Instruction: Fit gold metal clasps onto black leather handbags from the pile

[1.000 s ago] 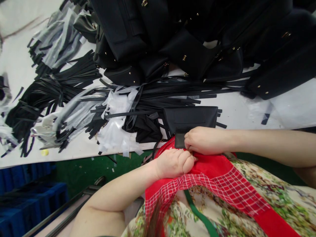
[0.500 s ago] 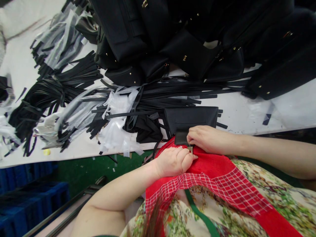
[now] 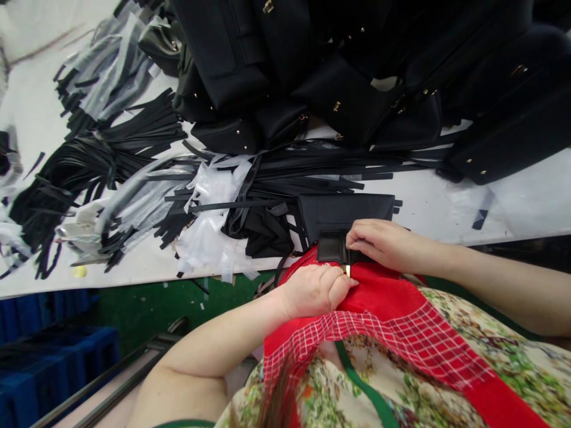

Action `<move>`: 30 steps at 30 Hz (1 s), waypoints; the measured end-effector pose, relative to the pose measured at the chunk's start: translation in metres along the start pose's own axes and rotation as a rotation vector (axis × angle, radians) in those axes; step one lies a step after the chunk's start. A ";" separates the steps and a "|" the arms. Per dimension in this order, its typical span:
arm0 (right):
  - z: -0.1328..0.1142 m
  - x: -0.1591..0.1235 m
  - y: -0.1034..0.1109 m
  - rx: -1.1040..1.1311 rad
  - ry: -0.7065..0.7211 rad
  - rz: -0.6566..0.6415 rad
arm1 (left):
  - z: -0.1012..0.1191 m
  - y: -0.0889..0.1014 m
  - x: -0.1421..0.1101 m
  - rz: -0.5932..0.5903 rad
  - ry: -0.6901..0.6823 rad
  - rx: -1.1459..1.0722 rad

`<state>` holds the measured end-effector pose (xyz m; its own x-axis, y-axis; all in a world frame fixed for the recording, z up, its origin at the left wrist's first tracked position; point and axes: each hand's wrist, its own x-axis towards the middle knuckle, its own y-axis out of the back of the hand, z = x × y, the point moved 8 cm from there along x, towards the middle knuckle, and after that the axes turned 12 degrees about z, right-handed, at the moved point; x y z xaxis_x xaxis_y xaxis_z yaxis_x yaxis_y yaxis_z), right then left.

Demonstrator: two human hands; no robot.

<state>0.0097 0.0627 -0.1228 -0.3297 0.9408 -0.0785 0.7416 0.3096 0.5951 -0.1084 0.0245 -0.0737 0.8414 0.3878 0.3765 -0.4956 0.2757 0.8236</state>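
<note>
A black bag [image 3: 352,207] lies at the table's front edge, its near end hanging toward my red apron [image 3: 379,285]. On this near end is a short black flap [image 3: 331,246] with a gold-coloured metal clasp [image 3: 347,271] at its lower edge. My left hand [image 3: 317,289] is closed at the clasp, fingertips at its lower end; part of the grip is hidden. Just above and to the right, my right hand [image 3: 379,239] is closed with curled fingers on the black material beside the flap. What lies under its fingers is mostly covered.
Many black bags [image 3: 348,101] with gold fittings are heaped at the back. Bundles of black straps [image 3: 120,142], some in clear plastic, spread over the white table [image 3: 428,205] at left and centre. White plastic wrap [image 3: 218,190] lies left of the bag. Blue pallets [image 3: 57,368] stand on the green floor.
My right hand has shifted slightly up and to the right, away from the clasp. More of the flap and the clasp now shows. My left hand stays in place.
</note>
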 end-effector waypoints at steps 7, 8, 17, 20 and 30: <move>-0.002 -0.005 0.019 0.060 -0.015 0.063 | -0.030 0.001 -0.001 0.124 0.273 0.040; -0.007 -0.006 0.019 0.043 0.027 0.056 | -0.037 0.001 -0.001 0.158 0.348 0.006; -0.020 0.003 -0.022 -0.342 0.284 0.120 | -0.064 -0.011 -0.007 0.235 0.926 -0.572; -0.019 0.001 -0.026 -0.433 0.310 0.134 | -0.065 0.000 -0.012 0.368 1.123 -1.010; -0.018 -0.013 -0.019 -0.510 0.348 0.251 | -0.101 0.055 -0.039 0.695 1.142 -1.227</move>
<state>-0.0102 0.0419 -0.1185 -0.4156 0.8501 0.3236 0.4797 -0.0974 0.8720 -0.1903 0.1129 -0.0864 0.1515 0.9033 -0.4013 -0.9582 0.0345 -0.2839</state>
